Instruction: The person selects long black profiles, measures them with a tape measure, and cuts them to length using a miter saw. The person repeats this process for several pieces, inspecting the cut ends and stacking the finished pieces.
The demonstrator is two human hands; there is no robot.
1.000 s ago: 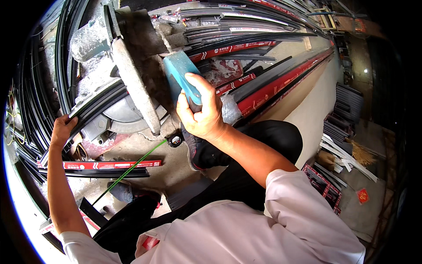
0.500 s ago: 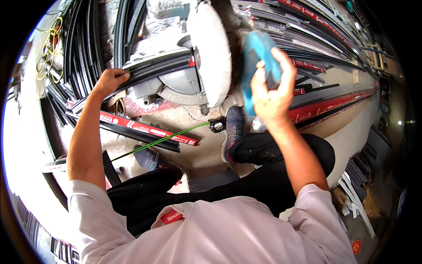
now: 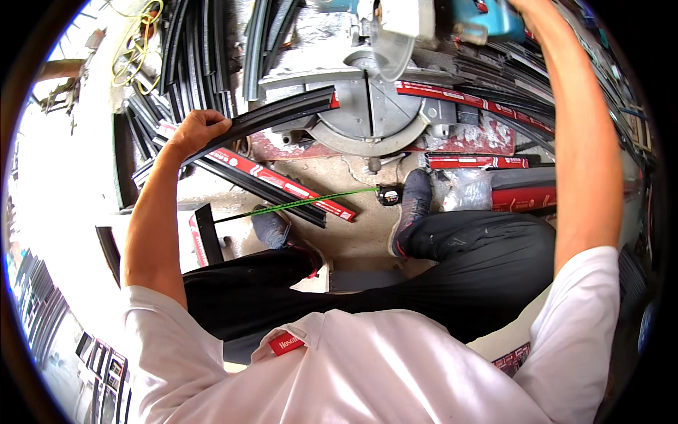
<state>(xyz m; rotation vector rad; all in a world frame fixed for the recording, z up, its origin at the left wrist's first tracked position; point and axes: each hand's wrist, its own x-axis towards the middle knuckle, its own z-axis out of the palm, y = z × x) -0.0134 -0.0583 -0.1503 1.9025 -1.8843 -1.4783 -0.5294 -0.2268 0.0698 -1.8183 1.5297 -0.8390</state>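
Observation:
My left hand (image 3: 201,130) is closed on a black profile strip (image 3: 282,112) with red film at its end. That end lies over the left side of the grey miter saw base (image 3: 346,124), short of the blade slot. At the upper edge my right hand (image 3: 528,7) is at the saw's teal handle (image 3: 494,22); its fingers are mostly cut off by the frame, but it appears to grip the handle. The saw head with its pale blade guard (image 3: 394,42) is raised above the base. Another red-filmed strip (image 3: 459,97) lies at the right of the slot.
A tape measure (image 3: 388,194) with its green blade (image 3: 304,203) drawn out lies between my shoes, near red and black strips (image 3: 282,185). Long black profiles (image 3: 194,56) are stacked at the upper left, beside a yellow cord (image 3: 138,53). Clear plastic wrap (image 3: 470,189) lies right of my right foot.
My right hand and the saw's handle have moved up and right as the saw head rose, showing the base and slot. The view has shifted; my left hand still holds the strip.

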